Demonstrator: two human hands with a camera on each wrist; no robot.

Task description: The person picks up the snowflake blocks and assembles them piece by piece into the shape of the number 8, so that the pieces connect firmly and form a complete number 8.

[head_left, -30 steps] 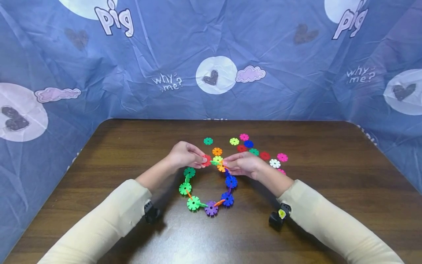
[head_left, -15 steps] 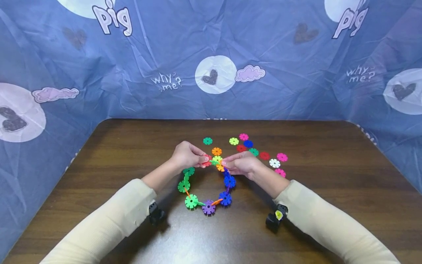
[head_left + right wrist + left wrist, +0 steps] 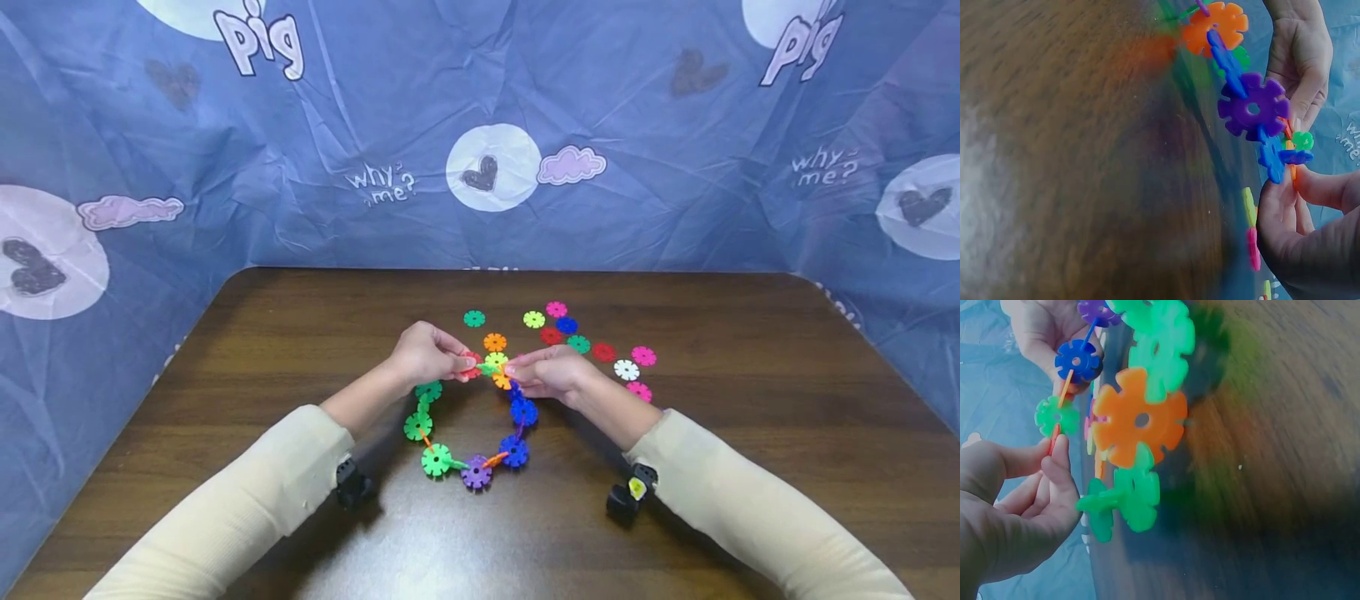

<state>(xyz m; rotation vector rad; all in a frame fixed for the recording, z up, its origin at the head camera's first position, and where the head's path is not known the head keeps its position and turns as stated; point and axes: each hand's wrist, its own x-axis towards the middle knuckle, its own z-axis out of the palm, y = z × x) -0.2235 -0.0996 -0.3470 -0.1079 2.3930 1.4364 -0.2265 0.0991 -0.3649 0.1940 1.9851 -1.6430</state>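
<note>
My left hand (image 3: pixel 429 358) pinches a red notched plastic disc (image 3: pixel 472 364) between thumb and fingers. That disc slots into a green disc (image 3: pixel 1057 417), which joins an orange disc (image 3: pixel 501 380). My right hand (image 3: pixel 553 372) pinches the orange disc, with a blue disc (image 3: pixel 1077 361) linked behind it. From there a chain of slotted discs loops down past a purple disc (image 3: pixel 477 472) at the bottom. It climbs the left side through a light green disc (image 3: pixel 437 460) to a dark green disc (image 3: pixel 428 390) just below my left hand.
Loose notched discs lie flat on the brown table (image 3: pixel 315 317) beyond my hands, including an orange one (image 3: pixel 495 342), a teal one (image 3: pixel 474 318) and a white one (image 3: pixel 626 370). A blue printed cloth (image 3: pixel 337 108) hangs behind the table.
My left hand has shifted slightly to the right, toward my right hand. The lower part of the chain has moved a little left. Both hands keep hold of the same discs.
</note>
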